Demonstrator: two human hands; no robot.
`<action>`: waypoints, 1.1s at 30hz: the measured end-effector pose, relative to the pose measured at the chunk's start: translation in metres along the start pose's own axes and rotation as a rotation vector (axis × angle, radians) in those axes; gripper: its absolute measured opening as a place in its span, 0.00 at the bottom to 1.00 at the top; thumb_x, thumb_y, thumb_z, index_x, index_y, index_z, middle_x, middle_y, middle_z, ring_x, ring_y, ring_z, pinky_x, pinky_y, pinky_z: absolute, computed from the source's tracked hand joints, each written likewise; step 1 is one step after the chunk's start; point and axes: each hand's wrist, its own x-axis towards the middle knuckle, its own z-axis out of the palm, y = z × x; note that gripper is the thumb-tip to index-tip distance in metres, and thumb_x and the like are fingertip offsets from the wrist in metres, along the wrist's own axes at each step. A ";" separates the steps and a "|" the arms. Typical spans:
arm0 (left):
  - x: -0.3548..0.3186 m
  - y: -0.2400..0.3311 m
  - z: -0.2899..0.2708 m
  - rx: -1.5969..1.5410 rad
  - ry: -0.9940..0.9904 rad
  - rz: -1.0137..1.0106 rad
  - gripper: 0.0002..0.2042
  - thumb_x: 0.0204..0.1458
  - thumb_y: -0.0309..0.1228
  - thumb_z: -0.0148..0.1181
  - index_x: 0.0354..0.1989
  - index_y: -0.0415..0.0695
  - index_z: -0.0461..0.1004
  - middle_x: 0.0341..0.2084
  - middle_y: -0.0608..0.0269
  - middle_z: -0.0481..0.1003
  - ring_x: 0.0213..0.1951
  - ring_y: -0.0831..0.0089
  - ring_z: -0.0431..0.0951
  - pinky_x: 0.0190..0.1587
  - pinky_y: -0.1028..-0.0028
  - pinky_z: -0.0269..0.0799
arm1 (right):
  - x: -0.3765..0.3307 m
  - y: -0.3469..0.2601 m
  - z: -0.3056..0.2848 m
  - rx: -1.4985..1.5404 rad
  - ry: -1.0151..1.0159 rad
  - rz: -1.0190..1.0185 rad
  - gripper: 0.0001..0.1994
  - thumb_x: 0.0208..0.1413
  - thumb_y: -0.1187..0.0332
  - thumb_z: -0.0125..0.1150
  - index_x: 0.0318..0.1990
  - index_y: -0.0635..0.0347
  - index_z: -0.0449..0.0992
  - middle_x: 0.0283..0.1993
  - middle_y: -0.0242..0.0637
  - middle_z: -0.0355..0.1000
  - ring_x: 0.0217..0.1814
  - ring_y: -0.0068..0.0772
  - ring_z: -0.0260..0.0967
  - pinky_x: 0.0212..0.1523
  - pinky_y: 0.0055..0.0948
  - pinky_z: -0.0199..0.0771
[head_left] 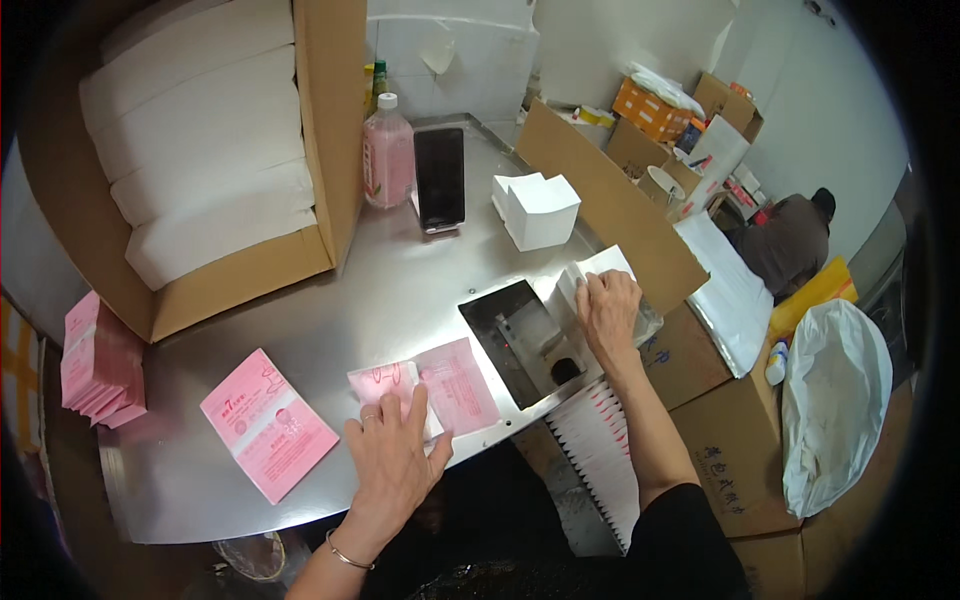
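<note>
My left hand (390, 450) rests on a small pink and white printed packet (385, 378), its fingers over the top and its thumb at the right side. The packet lies over the left part of a flat pink printed wrapper (460, 385) on the metal table. My right hand (610, 312) has its fingers closed at the edge of a white folded paper stack (607, 261), beside a dark rectangular opening (515, 335) in the tabletop. My palm hides part of that grip. Left of my left hand lies a stack of pink printed wrappers (270, 425).
A cardboard box (335, 130) full of white paper stacks stands at the left, with pink packets (98, 365) below it. Farther back are a pink drink bottle (388, 155), a phone (440, 180) and white paper blocks (540, 212). Cartons (735, 440) and another person (785, 240) are at the right.
</note>
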 end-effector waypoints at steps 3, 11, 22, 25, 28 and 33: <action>0.007 -0.005 -0.009 0.087 0.171 0.120 0.25 0.50 0.49 0.64 0.51 0.45 0.75 0.45 0.50 0.70 0.45 0.56 0.69 0.43 0.55 0.62 | -0.001 0.004 0.006 0.079 0.040 0.052 0.08 0.56 0.67 0.61 0.29 0.61 0.79 0.33 0.41 0.70 0.43 0.44 0.67 0.49 0.47 0.63; -0.001 0.004 -0.004 -0.093 -0.031 0.170 0.22 0.46 0.39 0.65 0.49 0.43 0.75 0.48 0.49 0.69 0.45 0.53 0.70 0.47 0.55 0.67 | -0.012 -0.010 -0.004 0.244 0.143 -0.051 0.17 0.47 0.77 0.58 0.47 0.65 0.76 0.45 0.47 0.73 0.50 0.50 0.70 0.50 0.46 0.67; 0.001 0.012 -0.011 -0.219 0.095 0.182 0.35 0.44 0.29 0.66 0.65 0.41 0.66 0.34 0.52 0.68 0.36 0.57 0.71 0.36 0.61 0.67 | -0.040 -0.157 -0.015 0.590 -0.252 -0.477 0.10 0.52 0.65 0.58 0.39 0.62 0.75 0.38 0.46 0.72 0.46 0.50 0.71 0.67 0.76 0.44; -0.017 -0.010 -0.017 -0.280 -0.001 0.209 0.35 0.45 0.26 0.64 0.66 0.41 0.64 0.32 0.54 0.68 0.36 0.57 0.70 0.37 0.61 0.65 | -0.044 -0.118 0.032 0.525 -0.437 -0.248 0.07 0.54 0.72 0.54 0.40 0.61 0.73 0.40 0.47 0.75 0.49 0.51 0.73 0.64 0.68 0.54; -0.028 -0.025 -0.009 -0.396 0.061 0.210 0.19 0.41 0.22 0.62 0.46 0.44 0.76 0.31 0.56 0.70 0.36 0.55 0.71 0.39 0.59 0.66 | -0.046 -0.073 0.044 0.561 -0.528 0.035 0.06 0.55 0.70 0.54 0.37 0.58 0.77 0.34 0.52 0.78 0.38 0.60 0.76 0.45 0.52 0.77; -0.045 -0.060 -0.027 -0.377 0.417 0.161 0.09 0.34 0.17 0.58 0.26 0.43 0.71 0.36 0.54 0.72 0.42 0.54 0.72 0.43 0.58 0.63 | -0.035 -0.062 -0.011 0.414 -0.255 -0.128 0.09 0.55 0.72 0.56 0.42 0.58 0.80 0.28 0.45 0.76 0.29 0.51 0.76 0.30 0.46 0.73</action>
